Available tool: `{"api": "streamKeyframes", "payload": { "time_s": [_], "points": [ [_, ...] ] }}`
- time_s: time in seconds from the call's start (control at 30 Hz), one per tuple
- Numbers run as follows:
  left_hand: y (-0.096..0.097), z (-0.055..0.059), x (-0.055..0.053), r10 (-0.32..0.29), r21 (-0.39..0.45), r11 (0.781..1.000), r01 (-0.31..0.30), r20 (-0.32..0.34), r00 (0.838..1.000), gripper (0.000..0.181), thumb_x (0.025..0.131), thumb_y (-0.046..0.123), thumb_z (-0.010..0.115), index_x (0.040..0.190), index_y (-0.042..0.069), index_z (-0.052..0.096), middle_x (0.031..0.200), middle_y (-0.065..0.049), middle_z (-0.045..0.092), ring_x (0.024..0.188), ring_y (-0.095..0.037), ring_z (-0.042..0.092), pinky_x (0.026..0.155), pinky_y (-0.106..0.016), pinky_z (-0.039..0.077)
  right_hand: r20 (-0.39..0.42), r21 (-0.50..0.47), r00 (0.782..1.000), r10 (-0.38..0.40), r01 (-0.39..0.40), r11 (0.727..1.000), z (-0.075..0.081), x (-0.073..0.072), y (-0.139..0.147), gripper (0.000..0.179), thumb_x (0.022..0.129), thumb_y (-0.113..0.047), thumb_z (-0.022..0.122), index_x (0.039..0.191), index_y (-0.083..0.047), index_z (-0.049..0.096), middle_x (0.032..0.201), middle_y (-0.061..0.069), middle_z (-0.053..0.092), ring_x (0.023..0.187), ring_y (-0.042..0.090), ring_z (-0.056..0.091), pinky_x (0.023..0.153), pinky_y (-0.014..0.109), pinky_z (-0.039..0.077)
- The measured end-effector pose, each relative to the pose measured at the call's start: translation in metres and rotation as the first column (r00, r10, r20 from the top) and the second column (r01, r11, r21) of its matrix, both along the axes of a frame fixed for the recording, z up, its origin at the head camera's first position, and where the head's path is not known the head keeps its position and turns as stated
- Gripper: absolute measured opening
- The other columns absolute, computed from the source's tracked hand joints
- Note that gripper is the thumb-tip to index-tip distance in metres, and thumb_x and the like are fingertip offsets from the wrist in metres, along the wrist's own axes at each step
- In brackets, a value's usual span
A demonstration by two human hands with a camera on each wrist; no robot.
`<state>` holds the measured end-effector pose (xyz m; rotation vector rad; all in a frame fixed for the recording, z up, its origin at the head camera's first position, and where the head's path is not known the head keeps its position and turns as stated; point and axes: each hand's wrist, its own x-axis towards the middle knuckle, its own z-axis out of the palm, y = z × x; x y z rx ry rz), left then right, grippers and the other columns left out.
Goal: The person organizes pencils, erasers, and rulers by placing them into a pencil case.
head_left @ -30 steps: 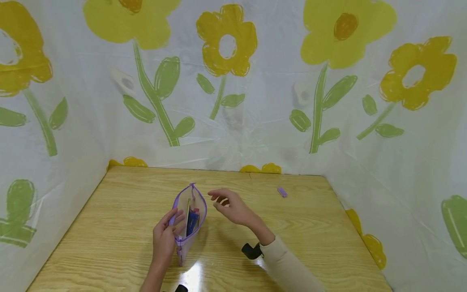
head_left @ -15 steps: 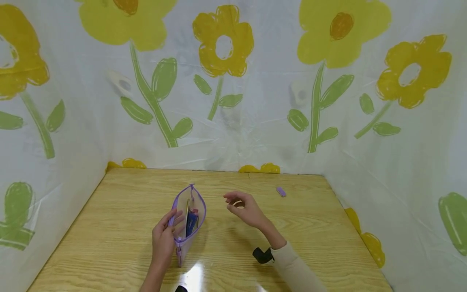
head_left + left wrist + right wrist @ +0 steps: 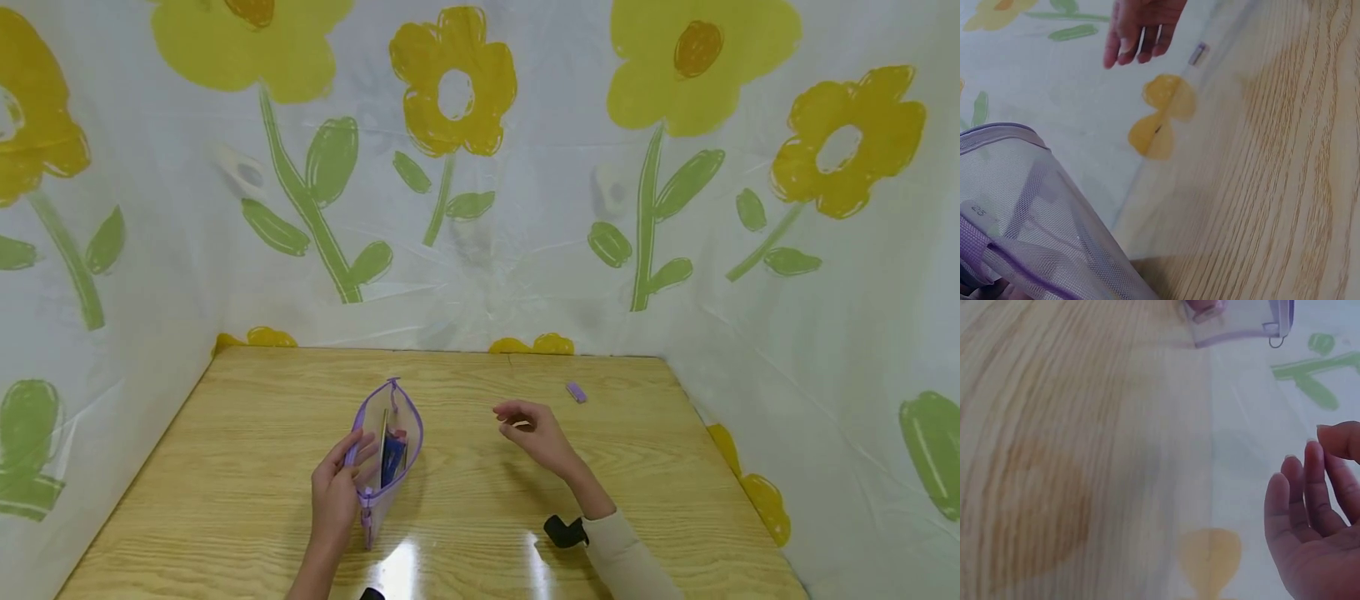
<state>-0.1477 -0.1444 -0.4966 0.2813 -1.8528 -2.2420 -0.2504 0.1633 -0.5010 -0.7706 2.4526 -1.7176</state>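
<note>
A see-through mesh zip pouch point(image 3: 414, 433) with purple trim stands with its mouth spread wide. My left hand point(image 3: 337, 487) grips its left rim, thumb outside and fingers inside. Within the pouch show a dark blue item point(image 3: 392, 460) and a thin yellow-edged piece beside it. In the left wrist view the mesh pouch point(image 3: 1054, 212) fills the lower left. My right hand point(image 3: 536, 433) hovers over the table to the right of the pouch, fingers loosely bent and holding nothing. The right wrist view shows the same bare hand point(image 3: 1316, 531).
A small purple block point(image 3: 576, 392), like an eraser, lies on the wooden table point(image 3: 247, 467) toward the back right. White cloth walls point(image 3: 487, 275) with printed yellow flowers enclose the table at the back and both sides.
My right hand has moved rightward, away from the pouch's mouth and toward the side of the small purple block. My left hand and the pouch have stayed nearly still.
</note>
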Motion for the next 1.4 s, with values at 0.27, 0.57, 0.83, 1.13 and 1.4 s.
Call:
{"api": "streamKeyframes", "payload": {
  "time_s": [0.27,0.57,0.83,1.13,1.4],
  "points": [
    [0.000,-0.001,0.000,-0.020,-0.018,1.000,0.021,0.010,1.000,0.060,0.091,-0.014,0.022,0.147,-0.011,0.042,0.144,-0.033,0.051,0.110,-0.004,0.066,0.094,-0.021,0.058,0.065,0.061,0.996,-0.053,0.049,0.997,-0.008,0.002,0.013,0.032,0.099,-0.006,0.063,0.129,0.006,0.064,0.121,0.027,0.065,0.105,0.027,0.064,0.087,0.020,0.057],
    [0.001,-0.003,0.000,-0.040,-0.028,0.999,0.040,0.010,0.999,0.060,0.091,-0.014,0.021,0.148,-0.011,0.041,0.144,-0.033,0.051,0.109,-0.001,0.066,0.095,-0.021,0.058,0.066,0.120,0.988,-0.136,0.128,0.985,-0.018,0.005,0.032,0.031,0.097,-0.002,0.064,0.127,0.005,0.065,0.116,0.024,0.067,0.101,0.029,0.065,0.089,0.027,0.057],
    [0.002,-0.001,-0.001,-0.045,-0.046,0.998,0.046,0.020,0.999,0.060,0.091,-0.014,0.021,0.148,-0.010,0.041,0.144,-0.031,0.051,0.110,-0.001,0.065,0.096,-0.019,0.056,0.052,0.137,0.984,-0.168,0.160,0.978,-0.013,0.008,0.045,0.031,0.097,0.000,0.063,0.127,0.008,0.064,0.114,0.026,0.067,0.099,0.030,0.065,0.086,0.027,0.057],
    [0.004,-0.002,0.000,-0.039,-0.037,0.999,0.038,-0.009,0.999,0.059,0.091,-0.015,0.021,0.147,-0.013,0.040,0.143,-0.034,0.051,0.109,-0.001,0.066,0.096,-0.021,0.057,-0.016,0.122,0.977,-0.212,0.212,0.970,-0.022,0.001,0.064,0.029,0.096,0.002,0.063,0.125,0.006,0.066,0.112,0.025,0.068,0.100,0.029,0.066,0.084,0.024,0.058],
    [0.003,-0.001,0.000,-0.043,-0.046,0.998,0.043,-0.001,0.999,0.058,0.092,-0.014,0.022,0.148,-0.012,0.040,0.143,-0.033,0.051,0.109,0.000,0.065,0.095,-0.019,0.057,-0.030,0.106,0.967,-0.254,0.256,0.961,-0.023,-0.004,0.082,0.029,0.097,0.001,0.063,0.125,0.007,0.066,0.113,0.025,0.068,0.102,0.031,0.066,0.084,0.021,0.057]
  ]
}}
